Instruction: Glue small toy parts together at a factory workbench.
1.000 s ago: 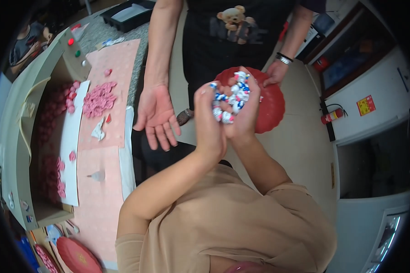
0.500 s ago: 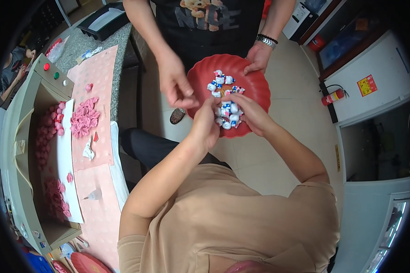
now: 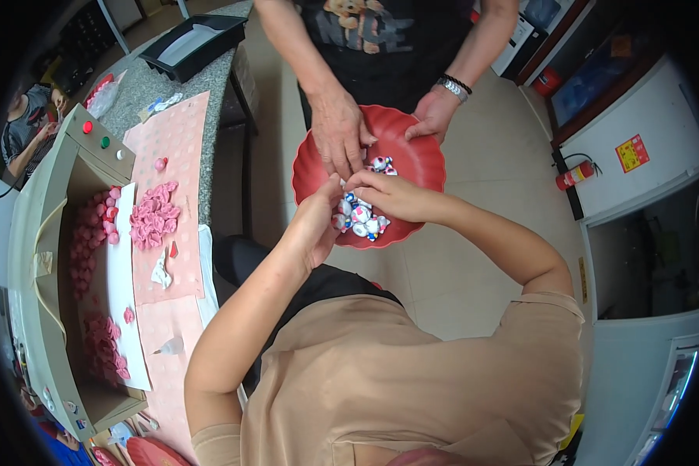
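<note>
A red scalloped plate hangs in front of me, with small white figurines marked in blue and pink heaped on it. My left hand is over its near left part, fingers bent in toward the heap. From the right, my right hand reaches across the figurines, its fingers curled and the tips close to my left fingertips. Whatever lies between the fingertips is too small and covered to name. Opposite me, a person's one hand grips the far rim while their other hand reaches into the plate beside mine.
To my left, a granite-topped table with a pink cloth bears pink petal-like pieces, a grey box frame holding pink balls, and a black tray. A fire extinguisher stands by the right wall.
The plate has shifted left in view. My hands have come closer together over the figurines. The other person's free hand has moved from the plate's left edge in among them.
</note>
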A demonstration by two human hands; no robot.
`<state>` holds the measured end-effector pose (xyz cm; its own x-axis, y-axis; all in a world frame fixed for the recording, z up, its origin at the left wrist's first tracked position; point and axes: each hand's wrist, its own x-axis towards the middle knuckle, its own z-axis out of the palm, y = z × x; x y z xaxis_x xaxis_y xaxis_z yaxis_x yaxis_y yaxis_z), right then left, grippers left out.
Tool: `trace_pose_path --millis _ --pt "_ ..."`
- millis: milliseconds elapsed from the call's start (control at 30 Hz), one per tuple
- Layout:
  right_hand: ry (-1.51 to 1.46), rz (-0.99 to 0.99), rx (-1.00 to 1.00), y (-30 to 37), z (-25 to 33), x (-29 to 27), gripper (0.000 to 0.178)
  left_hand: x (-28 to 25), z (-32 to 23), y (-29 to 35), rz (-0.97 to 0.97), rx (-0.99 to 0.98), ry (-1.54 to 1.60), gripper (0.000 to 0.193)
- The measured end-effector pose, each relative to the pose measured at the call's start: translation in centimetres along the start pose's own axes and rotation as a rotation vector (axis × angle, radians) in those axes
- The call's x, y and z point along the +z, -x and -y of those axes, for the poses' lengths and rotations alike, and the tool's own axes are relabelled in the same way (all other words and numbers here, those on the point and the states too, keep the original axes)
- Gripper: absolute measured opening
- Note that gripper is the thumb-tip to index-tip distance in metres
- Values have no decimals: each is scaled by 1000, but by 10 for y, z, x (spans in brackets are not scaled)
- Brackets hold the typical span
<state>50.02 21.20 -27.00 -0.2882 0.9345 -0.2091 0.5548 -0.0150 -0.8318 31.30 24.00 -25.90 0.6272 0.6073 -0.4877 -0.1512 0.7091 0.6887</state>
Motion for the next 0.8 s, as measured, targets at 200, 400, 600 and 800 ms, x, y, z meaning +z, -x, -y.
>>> trace_pose_path --millis 200,400,600,800 --pt "217 -72 -90 1 -3 -9 36 6 -24 -21 -24 74 -330 67" --pt "268 -270 -89 7 22 -38 30 -12 -49 -38 -42 371 -215 63" --pt "-747 -52 -1108 57 114 18 13 -33 -8 37 83 768 -291 31" --pt "-1101 962 -1393 46 210 91 36 -105 84 160 -181 547 -230 30"
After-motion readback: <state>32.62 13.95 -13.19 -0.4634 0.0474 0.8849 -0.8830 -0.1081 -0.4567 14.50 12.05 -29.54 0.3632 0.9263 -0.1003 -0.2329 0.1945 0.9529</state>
